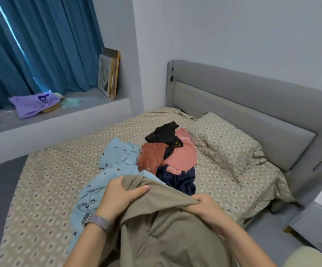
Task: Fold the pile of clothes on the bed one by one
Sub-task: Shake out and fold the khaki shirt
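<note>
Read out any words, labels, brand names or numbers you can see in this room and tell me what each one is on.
Purple bag on the window ledge: dark blue print, too blurred to read.
Black garment in the pile: small yellow mark, too small to read.
Light blue garment: small dark motifs, a pattern, not text.
Nothing else bears readable text.

A home bedroom: a bed point(46, 182) with padded headboard point(243, 105), pillow point(225, 145) and curtained window point(36, 43).

I see dim, soft daylight through the curtain point(40, 45) gap; shadows faint, edges bowed, detail slightly soft.
</note>
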A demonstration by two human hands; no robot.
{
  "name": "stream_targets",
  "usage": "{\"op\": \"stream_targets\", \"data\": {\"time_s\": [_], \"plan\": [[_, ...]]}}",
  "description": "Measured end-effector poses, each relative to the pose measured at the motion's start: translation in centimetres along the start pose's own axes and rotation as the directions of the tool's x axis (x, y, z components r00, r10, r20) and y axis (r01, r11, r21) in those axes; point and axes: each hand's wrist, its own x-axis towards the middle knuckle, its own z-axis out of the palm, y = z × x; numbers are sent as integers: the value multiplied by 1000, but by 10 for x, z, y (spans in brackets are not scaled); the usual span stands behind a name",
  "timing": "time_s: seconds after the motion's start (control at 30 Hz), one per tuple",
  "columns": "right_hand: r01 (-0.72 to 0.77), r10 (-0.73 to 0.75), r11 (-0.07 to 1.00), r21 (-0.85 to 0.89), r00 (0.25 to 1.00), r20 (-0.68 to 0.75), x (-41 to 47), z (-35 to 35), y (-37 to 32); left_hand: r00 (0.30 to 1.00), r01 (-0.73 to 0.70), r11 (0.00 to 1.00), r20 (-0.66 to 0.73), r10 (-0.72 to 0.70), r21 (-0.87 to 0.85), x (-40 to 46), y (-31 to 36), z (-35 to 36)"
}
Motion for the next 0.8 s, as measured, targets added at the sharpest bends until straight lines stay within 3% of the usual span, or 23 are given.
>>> {"op": "stream_targets", "data": {"time_s": [0.1,0.33,0.6,0.8], "plan": [[-6,5,1000,16,998,60,-11,-66,1,999,33,995,-3,-33,-92,18,18,63],[44,-29,994,97,989,-144,-1,-182,6,999,38,988,0,-39,-151,48,58,180],[174,-158,980,95,974,-161,91,-249,-36,1000,2,999,-20,-3,-43,135,93,202],[210,-195,977,43,955,-225,167,-271,-82,994,-69,983,-98,53,-170,211,145,204]]}}
